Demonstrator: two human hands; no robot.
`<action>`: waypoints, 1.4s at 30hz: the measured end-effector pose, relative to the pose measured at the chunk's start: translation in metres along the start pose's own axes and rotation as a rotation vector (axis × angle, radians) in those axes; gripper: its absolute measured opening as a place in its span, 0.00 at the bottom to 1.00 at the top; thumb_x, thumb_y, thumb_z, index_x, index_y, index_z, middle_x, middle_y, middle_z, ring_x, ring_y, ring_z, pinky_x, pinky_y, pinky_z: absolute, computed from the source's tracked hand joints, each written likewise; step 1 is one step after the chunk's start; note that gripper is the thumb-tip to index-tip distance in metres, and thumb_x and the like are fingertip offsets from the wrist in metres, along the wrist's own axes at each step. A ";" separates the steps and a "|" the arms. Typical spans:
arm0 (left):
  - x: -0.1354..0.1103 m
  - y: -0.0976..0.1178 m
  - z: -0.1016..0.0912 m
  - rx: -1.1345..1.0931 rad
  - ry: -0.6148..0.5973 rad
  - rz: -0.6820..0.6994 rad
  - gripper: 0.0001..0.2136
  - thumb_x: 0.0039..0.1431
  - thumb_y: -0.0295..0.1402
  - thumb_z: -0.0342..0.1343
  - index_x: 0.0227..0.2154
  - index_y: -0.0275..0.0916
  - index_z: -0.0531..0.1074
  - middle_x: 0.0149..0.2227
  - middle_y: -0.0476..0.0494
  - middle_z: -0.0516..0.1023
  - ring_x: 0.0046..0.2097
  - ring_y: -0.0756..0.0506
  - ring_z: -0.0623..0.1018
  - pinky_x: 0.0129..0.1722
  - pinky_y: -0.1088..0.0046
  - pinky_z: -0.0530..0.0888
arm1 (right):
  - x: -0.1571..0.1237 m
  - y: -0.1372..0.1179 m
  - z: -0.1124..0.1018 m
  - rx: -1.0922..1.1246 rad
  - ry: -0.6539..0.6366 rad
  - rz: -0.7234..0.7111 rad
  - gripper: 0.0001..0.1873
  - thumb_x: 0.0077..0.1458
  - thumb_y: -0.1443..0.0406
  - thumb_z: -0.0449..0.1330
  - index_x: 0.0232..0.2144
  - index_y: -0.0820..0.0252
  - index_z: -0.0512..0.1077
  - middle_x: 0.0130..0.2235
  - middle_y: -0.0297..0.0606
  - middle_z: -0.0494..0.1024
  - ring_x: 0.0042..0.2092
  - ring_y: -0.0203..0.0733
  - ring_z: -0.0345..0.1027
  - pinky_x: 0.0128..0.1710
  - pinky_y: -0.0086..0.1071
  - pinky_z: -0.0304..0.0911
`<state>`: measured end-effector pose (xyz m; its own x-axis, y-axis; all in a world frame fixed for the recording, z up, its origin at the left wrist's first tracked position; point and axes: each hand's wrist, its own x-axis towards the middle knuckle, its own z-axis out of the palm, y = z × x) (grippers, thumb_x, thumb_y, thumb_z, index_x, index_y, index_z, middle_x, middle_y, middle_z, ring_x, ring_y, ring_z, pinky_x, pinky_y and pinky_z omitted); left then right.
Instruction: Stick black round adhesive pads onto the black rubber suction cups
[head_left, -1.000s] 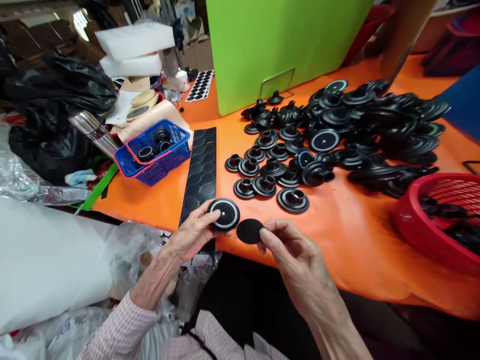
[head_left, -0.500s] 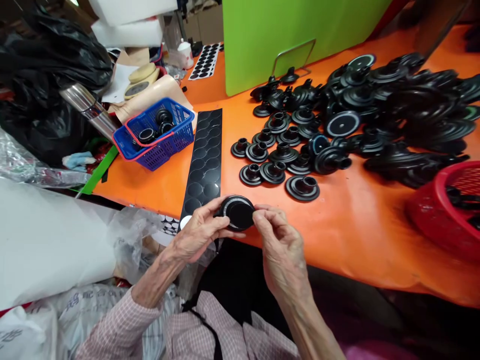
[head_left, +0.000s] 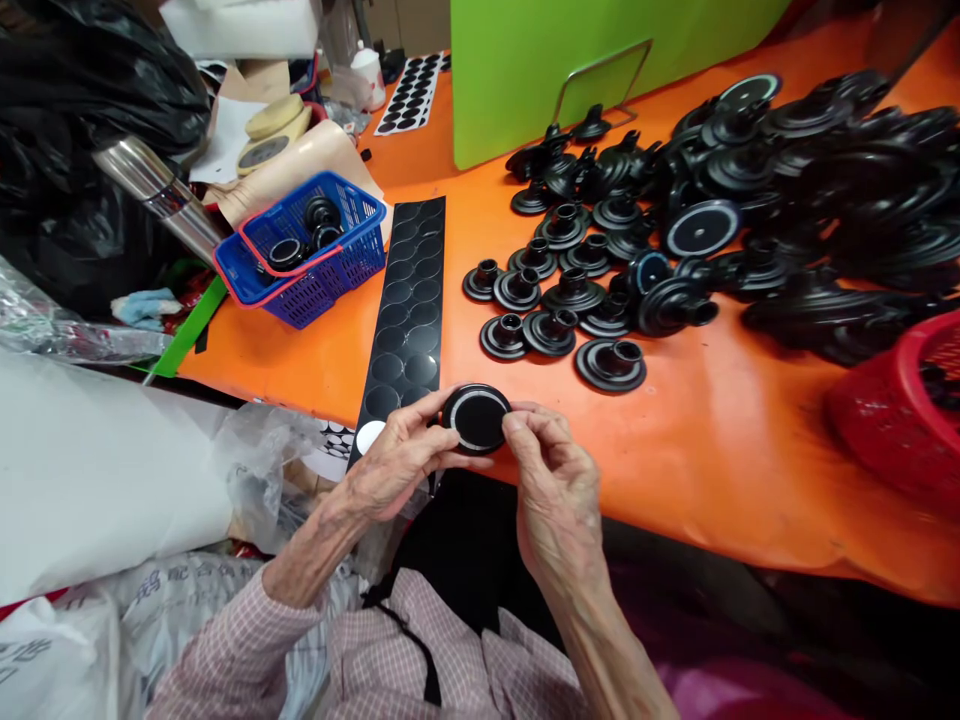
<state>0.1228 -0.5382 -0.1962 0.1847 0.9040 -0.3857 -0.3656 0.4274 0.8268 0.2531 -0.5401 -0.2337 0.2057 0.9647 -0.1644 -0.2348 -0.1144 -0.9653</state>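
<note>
My left hand (head_left: 405, 455) grips a black round base (head_left: 449, 410) by its left side, thumb in front and fingers behind. The base's flat face is turned up towards me and bears a pale ring. Inside that ring lies a black round sticker (head_left: 480, 418), about centred. At the right edge my right hand (head_left: 551, 455) is closed, its thumb and forefinger pinched at the rim. Just beyond my left hand lies a black sheet of round stickers (head_left: 409, 300), with a white bare circle (head_left: 370, 436) at its near end.
Several black bases with short stems (head_left: 611, 365) stand ahead on the orange table (head_left: 675, 440), before a large heap (head_left: 847, 190). A red basket (head_left: 892, 410) is at right, a blue basket (head_left: 337, 270) at left. A green board (head_left: 517, 80) rises behind.
The black sticker was off-centre towards the lower right of the base's face; now it sits inside the pale ring. Both hands keep nearly the same pose. The view has shifted slightly.
</note>
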 end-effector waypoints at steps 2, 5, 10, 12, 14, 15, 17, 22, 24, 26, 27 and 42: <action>0.000 0.000 0.000 -0.002 0.009 -0.001 0.19 0.51 0.25 0.60 0.47 0.41 0.77 0.50 0.41 0.76 0.47 0.41 0.78 0.44 0.62 0.79 | 0.000 0.000 0.000 -0.039 0.008 -0.004 0.12 0.50 0.56 0.62 0.27 0.60 0.72 0.37 0.36 0.69 0.40 0.39 0.66 0.41 0.34 0.64; 0.000 -0.001 0.000 -0.004 0.006 0.002 0.18 0.52 0.25 0.59 0.47 0.41 0.77 0.50 0.41 0.77 0.47 0.42 0.77 0.43 0.63 0.79 | -0.001 -0.002 0.000 -0.111 0.017 -0.021 0.12 0.51 0.57 0.61 0.27 0.59 0.70 0.37 0.36 0.69 0.38 0.38 0.66 0.39 0.33 0.66; 0.002 -0.004 0.002 -0.007 0.025 0.020 0.16 0.54 0.26 0.59 0.46 0.40 0.77 0.49 0.41 0.77 0.48 0.41 0.77 0.43 0.63 0.79 | -0.003 0.001 0.003 -0.190 0.038 -0.104 0.11 0.55 0.58 0.58 0.27 0.59 0.69 0.37 0.36 0.68 0.37 0.37 0.66 0.34 0.31 0.67; 0.003 -0.005 0.002 -0.002 0.038 0.028 0.14 0.55 0.29 0.59 0.46 0.39 0.77 0.48 0.40 0.77 0.48 0.40 0.77 0.42 0.63 0.79 | -0.004 0.004 0.004 -0.228 0.042 -0.137 0.10 0.56 0.58 0.57 0.27 0.58 0.68 0.37 0.36 0.68 0.38 0.38 0.67 0.35 0.32 0.68; 0.003 -0.007 0.002 0.008 0.050 0.037 0.14 0.56 0.32 0.61 0.46 0.39 0.77 0.48 0.39 0.78 0.47 0.40 0.78 0.42 0.63 0.79 | -0.004 0.008 0.004 -0.291 0.049 -0.185 0.09 0.57 0.59 0.57 0.28 0.58 0.67 0.37 0.36 0.68 0.39 0.39 0.67 0.37 0.35 0.68; 0.003 -0.008 0.002 0.011 0.057 0.041 0.15 0.55 0.32 0.61 0.46 0.39 0.77 0.48 0.39 0.78 0.47 0.41 0.78 0.42 0.63 0.79 | -0.005 0.010 0.004 -0.324 0.052 -0.214 0.09 0.58 0.60 0.56 0.29 0.58 0.67 0.37 0.37 0.68 0.39 0.40 0.67 0.38 0.36 0.68; 0.004 -0.010 0.001 0.017 0.083 0.044 0.15 0.55 0.33 0.62 0.46 0.38 0.77 0.48 0.39 0.78 0.47 0.41 0.78 0.42 0.63 0.79 | -0.005 0.014 0.005 -0.382 0.056 -0.284 0.07 0.60 0.61 0.55 0.30 0.57 0.66 0.38 0.38 0.68 0.41 0.41 0.67 0.38 0.37 0.68; 0.003 -0.013 0.000 0.020 0.156 0.052 0.16 0.53 0.33 0.63 0.46 0.38 0.76 0.49 0.40 0.77 0.47 0.41 0.78 0.42 0.64 0.80 | -0.005 0.016 0.008 -0.582 0.050 -0.512 0.06 0.62 0.66 0.52 0.31 0.57 0.65 0.38 0.40 0.70 0.43 0.41 0.67 0.40 0.37 0.68; 0.003 -0.013 -0.001 0.020 0.182 0.059 0.16 0.53 0.33 0.63 0.46 0.38 0.76 0.49 0.39 0.77 0.48 0.41 0.78 0.42 0.64 0.79 | -0.005 0.017 0.009 -0.664 0.046 -0.588 0.06 0.63 0.68 0.51 0.32 0.56 0.64 0.38 0.41 0.71 0.44 0.42 0.68 0.42 0.38 0.67; 0.002 -0.014 -0.001 0.012 0.201 0.069 0.16 0.52 0.33 0.64 0.45 0.37 0.76 0.49 0.39 0.77 0.48 0.41 0.77 0.42 0.64 0.80 | -0.005 0.017 0.011 -0.718 0.040 -0.639 0.07 0.63 0.69 0.50 0.32 0.56 0.65 0.39 0.42 0.71 0.44 0.42 0.68 0.42 0.38 0.67; 0.002 -0.015 -0.002 0.005 0.207 0.076 0.16 0.51 0.33 0.64 0.45 0.37 0.76 0.49 0.39 0.77 0.47 0.41 0.78 0.41 0.65 0.80 | -0.005 0.018 0.012 -0.733 0.034 -0.650 0.07 0.63 0.69 0.50 0.33 0.56 0.65 0.40 0.42 0.71 0.44 0.43 0.69 0.42 0.38 0.68; 0.012 0.033 -0.031 0.123 0.158 0.224 0.17 0.54 0.40 0.62 0.45 0.39 0.75 0.40 0.41 0.77 0.35 0.47 0.79 0.30 0.75 0.76 | 0.057 -0.033 0.038 -0.239 -0.498 -0.077 0.21 0.46 0.48 0.64 0.19 0.57 0.70 0.19 0.34 0.69 0.22 0.39 0.65 0.22 0.33 0.65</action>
<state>0.0844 -0.5134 -0.1862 -0.0362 0.9702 -0.2395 -0.2661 0.2217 0.9381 0.2369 -0.4727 -0.2038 -0.2737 0.9613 -0.0316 -0.0026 -0.0336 -0.9994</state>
